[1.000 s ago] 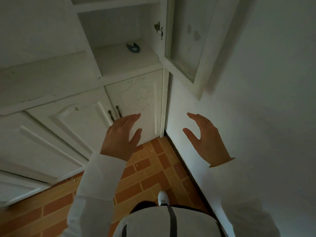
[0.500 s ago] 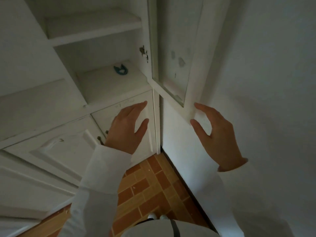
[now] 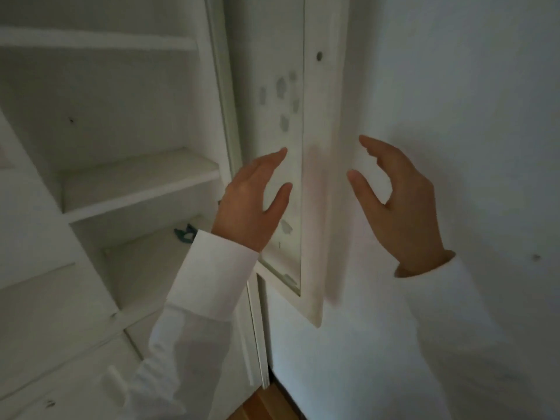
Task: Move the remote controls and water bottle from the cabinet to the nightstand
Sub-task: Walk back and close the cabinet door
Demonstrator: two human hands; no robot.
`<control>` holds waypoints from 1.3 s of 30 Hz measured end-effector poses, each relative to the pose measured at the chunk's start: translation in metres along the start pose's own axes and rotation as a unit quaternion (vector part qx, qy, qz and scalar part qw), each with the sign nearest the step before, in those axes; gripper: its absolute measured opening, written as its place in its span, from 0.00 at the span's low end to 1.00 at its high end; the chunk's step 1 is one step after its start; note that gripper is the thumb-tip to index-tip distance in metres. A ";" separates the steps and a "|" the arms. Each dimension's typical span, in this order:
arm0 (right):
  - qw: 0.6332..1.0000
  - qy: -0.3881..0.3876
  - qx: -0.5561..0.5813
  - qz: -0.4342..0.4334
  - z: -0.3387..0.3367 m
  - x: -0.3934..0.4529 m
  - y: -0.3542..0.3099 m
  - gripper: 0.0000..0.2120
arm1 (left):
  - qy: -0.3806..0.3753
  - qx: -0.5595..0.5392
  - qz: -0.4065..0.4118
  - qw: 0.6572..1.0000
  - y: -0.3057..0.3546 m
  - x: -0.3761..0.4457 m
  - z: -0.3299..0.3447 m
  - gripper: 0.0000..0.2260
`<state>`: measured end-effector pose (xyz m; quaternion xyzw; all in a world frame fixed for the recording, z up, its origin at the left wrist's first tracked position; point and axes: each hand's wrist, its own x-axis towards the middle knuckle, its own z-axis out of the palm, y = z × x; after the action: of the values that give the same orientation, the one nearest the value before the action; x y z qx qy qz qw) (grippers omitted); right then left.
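Head view shows your left hand (image 3: 253, 204) and right hand (image 3: 400, 201) raised, fingers spread and gripping nothing, either side of the open cabinet door (image 3: 321, 177), likely so that you can reach the shelves; the cabinet (image 3: 127, 183) shows bare shelves and one small blue-green object (image 3: 185, 233) low down; no remote controls, water bottle or nightstand are visible.

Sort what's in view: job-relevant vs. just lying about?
Job-relevant:
- cabinet, its door swung open
- left hand, empty
- right hand, empty
No remotes, bottle or nightstand in view.

Lying about:
- small teal object on the lower shelf, partly hidden by the left sleeve; can't identify it
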<state>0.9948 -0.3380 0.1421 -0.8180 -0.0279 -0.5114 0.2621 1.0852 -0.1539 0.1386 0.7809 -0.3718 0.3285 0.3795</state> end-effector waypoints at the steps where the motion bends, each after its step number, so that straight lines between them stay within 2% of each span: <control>1: 1.000 0.016 0.004 -0.006 -0.001 0.012 -0.001 0.20 | 0.014 -0.008 0.012 1.000 0.003 0.010 0.001 0.20; 9: 0.997 0.064 0.026 -0.021 -0.002 0.072 0.000 0.22 | 0.038 -0.027 0.048 0.998 0.017 0.061 0.011 0.21; 19: 1.000 -0.010 0.018 -0.007 0.022 0.086 0.002 0.21 | -0.020 -0.009 0.045 0.999 0.021 0.063 0.040 0.30; 27: 1.000 0.006 0.021 -0.021 0.028 0.086 -0.002 0.19 | -0.028 0.000 0.045 0.999 0.011 0.057 0.042 0.32; 33: 0.997 0.006 0.058 -0.057 0.036 0.077 -0.016 0.19 | 0.013 -0.014 0.055 0.998 0.004 0.043 0.032 0.31; 39: 0.984 0.004 0.112 -0.135 0.060 0.066 -0.039 0.19 | 0.078 -0.029 0.029 0.996 -0.008 0.022 0.003 0.33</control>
<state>1.0630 -0.2916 0.1937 -0.7700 -0.1940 -0.5391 0.2808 1.1038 -0.1603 0.1513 0.7304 -0.3725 0.3887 0.4203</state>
